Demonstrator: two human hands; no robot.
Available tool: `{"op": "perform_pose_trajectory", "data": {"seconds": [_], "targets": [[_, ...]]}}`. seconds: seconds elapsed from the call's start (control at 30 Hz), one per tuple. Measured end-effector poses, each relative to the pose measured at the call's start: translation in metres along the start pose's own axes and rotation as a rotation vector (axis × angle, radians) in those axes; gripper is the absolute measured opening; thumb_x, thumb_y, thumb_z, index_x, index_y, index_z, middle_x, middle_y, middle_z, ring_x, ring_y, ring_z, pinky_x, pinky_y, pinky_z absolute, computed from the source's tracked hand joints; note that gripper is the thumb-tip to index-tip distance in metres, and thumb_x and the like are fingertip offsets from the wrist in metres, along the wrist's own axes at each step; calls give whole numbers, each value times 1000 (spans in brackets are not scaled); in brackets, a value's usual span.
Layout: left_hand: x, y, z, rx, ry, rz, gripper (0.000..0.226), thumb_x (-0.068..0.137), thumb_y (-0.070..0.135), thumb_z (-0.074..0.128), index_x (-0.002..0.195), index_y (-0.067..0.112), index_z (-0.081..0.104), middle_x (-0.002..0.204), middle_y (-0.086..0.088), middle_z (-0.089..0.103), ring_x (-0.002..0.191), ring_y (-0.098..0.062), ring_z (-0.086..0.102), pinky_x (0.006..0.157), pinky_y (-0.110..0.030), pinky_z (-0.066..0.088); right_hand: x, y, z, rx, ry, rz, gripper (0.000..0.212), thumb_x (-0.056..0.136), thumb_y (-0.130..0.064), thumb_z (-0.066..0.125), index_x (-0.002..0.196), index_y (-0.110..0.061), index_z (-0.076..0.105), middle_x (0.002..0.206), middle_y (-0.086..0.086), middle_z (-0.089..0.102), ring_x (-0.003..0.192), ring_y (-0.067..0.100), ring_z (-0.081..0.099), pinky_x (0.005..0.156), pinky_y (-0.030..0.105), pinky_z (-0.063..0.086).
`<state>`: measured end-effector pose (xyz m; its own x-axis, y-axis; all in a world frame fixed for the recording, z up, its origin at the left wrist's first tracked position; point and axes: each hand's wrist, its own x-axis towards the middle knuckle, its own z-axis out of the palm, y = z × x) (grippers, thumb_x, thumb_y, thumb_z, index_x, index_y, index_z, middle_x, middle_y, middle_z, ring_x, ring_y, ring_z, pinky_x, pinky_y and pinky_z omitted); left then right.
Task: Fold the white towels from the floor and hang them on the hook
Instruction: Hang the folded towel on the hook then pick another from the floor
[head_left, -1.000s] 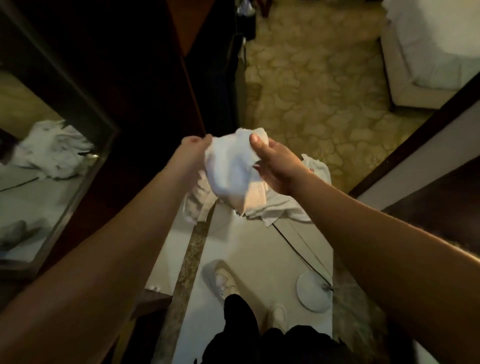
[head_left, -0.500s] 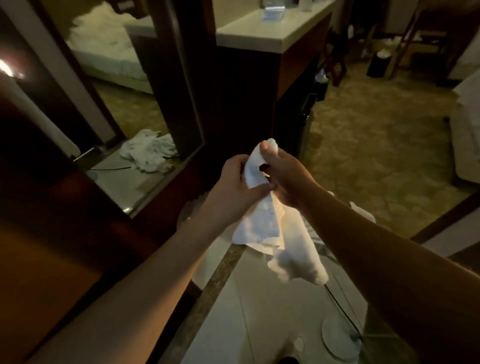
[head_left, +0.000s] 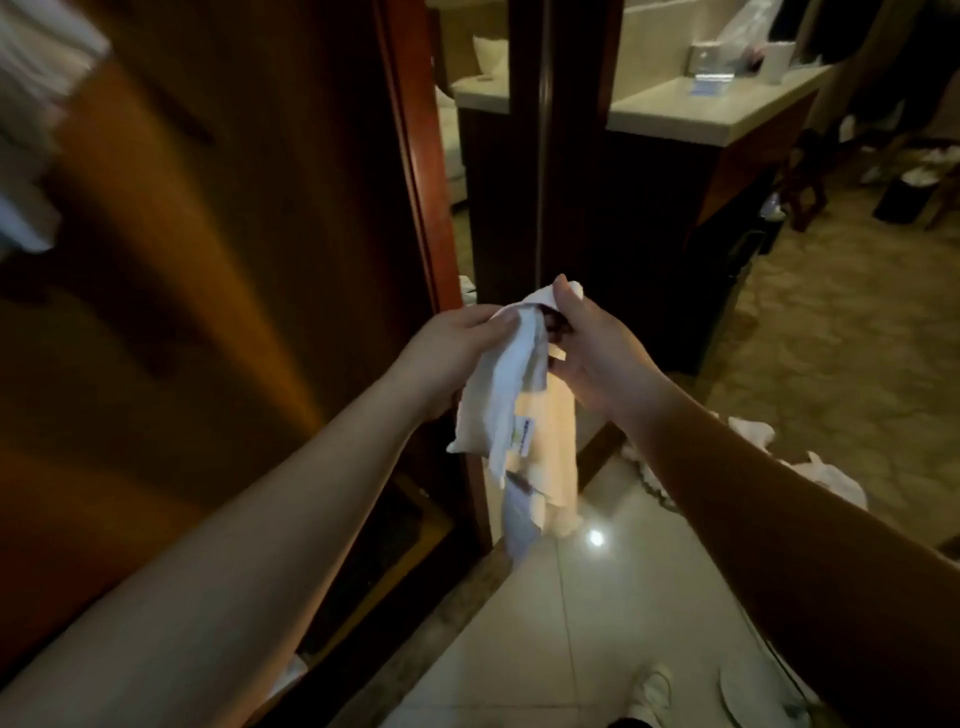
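Towel (head_left: 524, 410) is now gathered narrower than a second ago, hanging at chest height before the door (head_left: 218, 291). Left hand (head_left: 452, 353) and right hand (head_left: 597, 358) pinch its top, fingers curled. Folding nearly done; hook not seen.

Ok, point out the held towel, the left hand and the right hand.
towel (head_left: 511, 415): head view, hanging middle fold.
left hand (head_left: 452, 348): head view, back of hand.
right hand (head_left: 597, 358): head view, palm side.
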<state>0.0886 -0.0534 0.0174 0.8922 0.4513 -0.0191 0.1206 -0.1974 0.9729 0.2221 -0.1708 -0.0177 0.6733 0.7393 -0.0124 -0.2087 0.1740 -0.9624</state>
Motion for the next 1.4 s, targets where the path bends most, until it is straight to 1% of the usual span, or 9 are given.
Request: {"op": "perform_pose_trajectory", "data": {"seconds": [0.17,0.33,0.43,0.57,0.8,1.0,1.17,1.3,1.4], "targets": [[-40,14,-41,-12,90,11,15,100,31,61,94,25,74,81,14,76,70,-2,72,49,-11,50,-24,3,62,-292,-202,-15,81,65,-83,69,126,-32,54,115,-2,71,106,18,71,94,42,57],[-71,20,-89,19,248,-18,16,97,32,64,93,23,76,88,0,78,78,-19,76,58,-26,58,-27,-4,96,-793,-257,-94,7,90,-56,62,94,-59,58,93,-26,70,89,1,68,77,26,52],[-91,23,-132,85,371,-14,16,97,31,62,97,20,74,87,-6,78,79,-24,76,64,-35,58,-21,-10,94,-929,-245,-144,14,96,-50,56,87,-58,64,86,-30,68,88,-1,65,70,23,46],[-118,31,-185,256,457,-36,18,97,31,63,97,16,74,73,-1,75,67,-19,71,59,-30,56,0,-9,88,-1141,-196,-238,35,104,-46,48,126,-27,67,109,-13,58,100,11,53,84,29,37],[-142,34,-218,882,389,-113,20,96,47,59,88,31,67,81,2,67,73,-15,65,58,-31,47,21,-25,105,-1339,-194,-457,25,104,-43,49,111,-27,66,86,-15,56,91,13,57,67,26,38],[-152,28,-236,1254,243,-268,42,100,38,56,137,17,56,116,-4,63,106,-21,59,79,-31,37,27,-35,114,-1415,-85,-548,27,106,-32,43,119,-28,66,110,-7,65,106,18,61,81,34,46],[-161,15,-251,1392,217,-349,33,104,32,50,124,9,61,110,-6,56,98,-17,48,78,-30,35,31,-43,114,-1293,24,-552,26,105,-37,44,115,-32,67,108,-8,67,99,15,62,75,33,48],[-169,-3,-264,1385,244,-410,39,105,38,43,128,11,60,140,-11,52,129,-26,50,99,-38,42,35,-50,103,-1342,97,-557,30,102,-48,47,112,-31,70,92,-14,65,78,4,53,58,20,34],[-170,-8,-268,1324,314,-355,31,105,38,43,111,16,64,134,-11,53,107,-20,54,86,-36,46,34,-54,99,-1355,113,-519,33,100,-54,50,104,-29,71,77,-20,54,70,-2,48,57,21,32]]}}
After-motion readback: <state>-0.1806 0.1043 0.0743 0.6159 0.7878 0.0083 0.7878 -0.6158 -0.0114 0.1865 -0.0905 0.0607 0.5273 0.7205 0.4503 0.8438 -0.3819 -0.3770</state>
